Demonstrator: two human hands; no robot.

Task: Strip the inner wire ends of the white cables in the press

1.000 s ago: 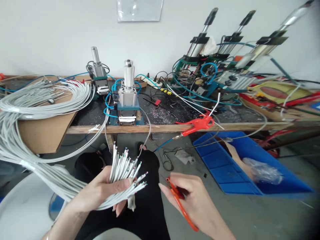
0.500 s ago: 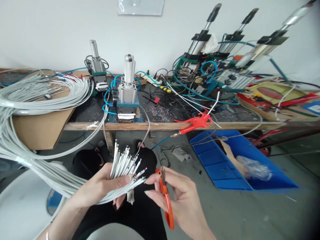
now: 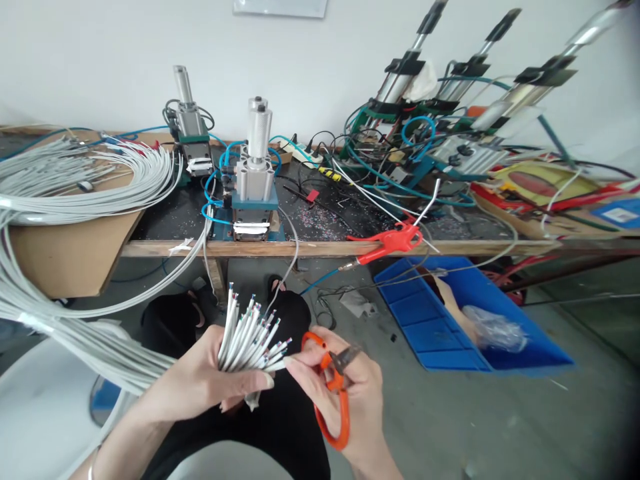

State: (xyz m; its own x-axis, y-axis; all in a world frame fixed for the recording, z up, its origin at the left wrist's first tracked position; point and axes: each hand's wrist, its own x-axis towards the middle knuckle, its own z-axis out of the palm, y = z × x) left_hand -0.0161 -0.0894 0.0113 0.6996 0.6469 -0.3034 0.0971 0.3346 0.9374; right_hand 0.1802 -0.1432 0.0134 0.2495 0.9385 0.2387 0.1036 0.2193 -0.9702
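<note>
My left hand [image 3: 200,383] is closed around a bundle of white cables [image 3: 245,340]. Their cut ends fan upward and to the right, and small coloured wire tips show at them. From the hand the cables trail off to the left. My right hand [image 3: 363,407] keeps orange-handled scissors [image 3: 345,420] in its fingers, the dark blades pointing up and right, away from the bundle. Its thumb and forefinger tips meet at the end of a cable on the bundle's right side. A small whitish piece hangs below the bundle.
On the workbench [image 3: 320,249] stand small pneumatic presses [image 3: 255,180], with larger ones [image 3: 400,80] at the right. A red air gun [image 3: 393,243] lies at the front edge. Coiled cables [image 3: 100,208] rest on cardboard at left. On the floor is a blue crate [image 3: 425,333] containing clear plastic.
My right hand has moved left to the bundle, its fingertips now at a cable end. The scissors have turned in it, blades swinging right. My left thumb has shifted slightly along the bundle.
</note>
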